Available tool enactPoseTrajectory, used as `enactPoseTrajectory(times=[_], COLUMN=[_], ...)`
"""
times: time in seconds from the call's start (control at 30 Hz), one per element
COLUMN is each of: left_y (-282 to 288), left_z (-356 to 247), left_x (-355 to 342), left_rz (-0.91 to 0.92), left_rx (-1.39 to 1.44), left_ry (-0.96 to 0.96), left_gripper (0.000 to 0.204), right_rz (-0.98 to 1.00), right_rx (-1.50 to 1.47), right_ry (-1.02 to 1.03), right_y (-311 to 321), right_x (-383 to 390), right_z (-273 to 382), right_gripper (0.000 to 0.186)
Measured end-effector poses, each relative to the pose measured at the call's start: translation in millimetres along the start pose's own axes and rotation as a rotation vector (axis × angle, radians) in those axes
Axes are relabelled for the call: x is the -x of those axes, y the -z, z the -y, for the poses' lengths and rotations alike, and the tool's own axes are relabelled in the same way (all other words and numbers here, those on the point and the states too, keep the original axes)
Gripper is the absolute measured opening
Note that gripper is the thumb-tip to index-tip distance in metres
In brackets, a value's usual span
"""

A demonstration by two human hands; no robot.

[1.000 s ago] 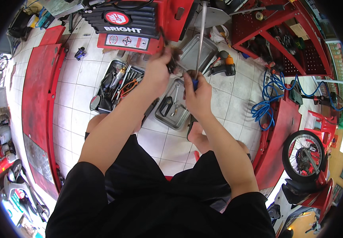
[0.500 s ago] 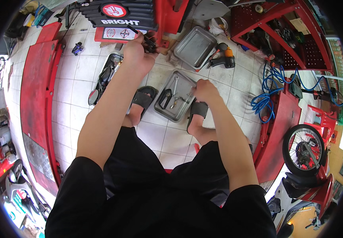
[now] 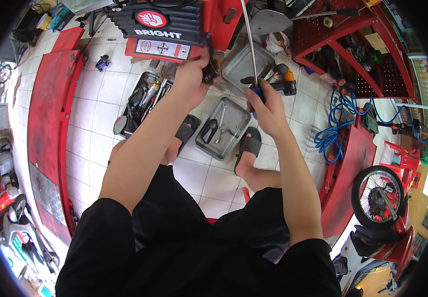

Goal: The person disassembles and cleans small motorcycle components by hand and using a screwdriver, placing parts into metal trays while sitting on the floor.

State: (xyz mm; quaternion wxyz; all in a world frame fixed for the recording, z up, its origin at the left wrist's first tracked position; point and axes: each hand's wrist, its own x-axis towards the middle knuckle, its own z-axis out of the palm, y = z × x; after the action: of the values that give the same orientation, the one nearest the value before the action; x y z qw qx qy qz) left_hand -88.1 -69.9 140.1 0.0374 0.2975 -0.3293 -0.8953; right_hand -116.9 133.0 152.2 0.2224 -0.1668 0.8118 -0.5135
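My left hand [image 3: 192,81] is closed around a dark metal part [image 3: 211,72], in front of the red stand; its exact kind is hard to make out. In my right hand [image 3: 268,106] is a long screwdriver [image 3: 251,44], its blue handle gripped and its bright shaft pointing up and away. Below and between my hands, a grey metal tray [image 3: 233,114] sits on the floor between my feet. It holds a wrench [image 3: 222,115], a black-handled tool [image 3: 208,129] and several small metal pieces. Behind the screwdriver lies a second metal tray [image 3: 236,72].
An open tool case [image 3: 142,96] full of tools lies left of my left foot. A cordless power tool [image 3: 286,85] with a yellow part rests right of the far tray. Red lift platforms [image 3: 45,133] flank me; a blue hose [image 3: 333,129] coils at right beside a red shelf [image 3: 332,37].
My right hand has risen from the near tray's right edge, and a screwdriver now shows in it. My left hand, still holding the dark part, has shifted right and slightly nearer.
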Motion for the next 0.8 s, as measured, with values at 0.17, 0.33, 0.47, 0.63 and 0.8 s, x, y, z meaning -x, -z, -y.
enactPoseTrajectory(times=[0.17,0.33,0.47,0.63,0.8], left_y=[-1.9,-6.5,-10.5,-3.2,10.9], left_z=[-5.4,-11.9,2.7,7.9,4.6], left_x=[5.3,5.6,1.7,-1.0,-13.2], left_rz=[0.084,0.078,0.148,-0.006,-0.041], left_rx=[-0.056,-0.093,-0.078,-0.161,-0.151], left_ry=[0.039,-0.005,-0.014,-0.097,0.045], left_gripper=[0.027,0.031,0.031,0.023,0.024], right_rz=[0.046,-0.049,-0.076,-0.027,0.182], right_rx=[0.096,0.149,-0.034,0.099,0.655], right_ry=[0.311,0.245,0.076,-0.204,-0.423], right_y=[25.4,57.7,47.0,34.2,-11.7], right_x=[18.3,37.3,33.3,-1.9,-9.2], right_z=[8.7,10.9,5.7,-42.3,-145.3], right_gripper=[0.033,0.033,0.031,0.036,0.035])
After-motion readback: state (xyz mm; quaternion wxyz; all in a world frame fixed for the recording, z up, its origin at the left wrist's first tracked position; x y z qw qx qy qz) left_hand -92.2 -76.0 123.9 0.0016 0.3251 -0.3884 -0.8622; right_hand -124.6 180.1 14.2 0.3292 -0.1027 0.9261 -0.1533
